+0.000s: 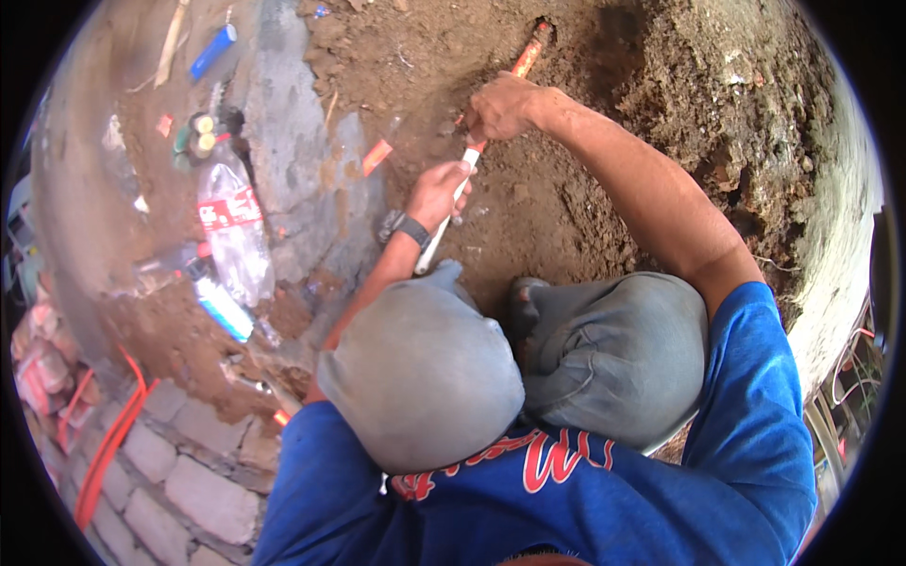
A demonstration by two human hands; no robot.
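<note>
A slim white pipe (436, 243) slants up from beside my left knee toward the dirt. My left hand (437, 198), with a dark band at the wrist, is closed round its upper part. Farther up, an orange pipe (528, 62) runs in line with it to a small hole in the soil. My right hand (505, 107) is wrapped round the lower part of the orange pipe, just above where orange meets white. Its fingers hide part of that stretch, so I cannot tell how the two pieces join. A short orange piece (377, 158) lies left of my hands.
Rough earth (698, 123) rises at the right. On the left lie a clear plastic bottle (229, 226) with a red label, a blue cylinder (213, 52) and a blue-and-white item (225, 311). Orange tubing (111, 443) crosses near grey bricks (209, 498). My bent knees (425, 368) are close below.
</note>
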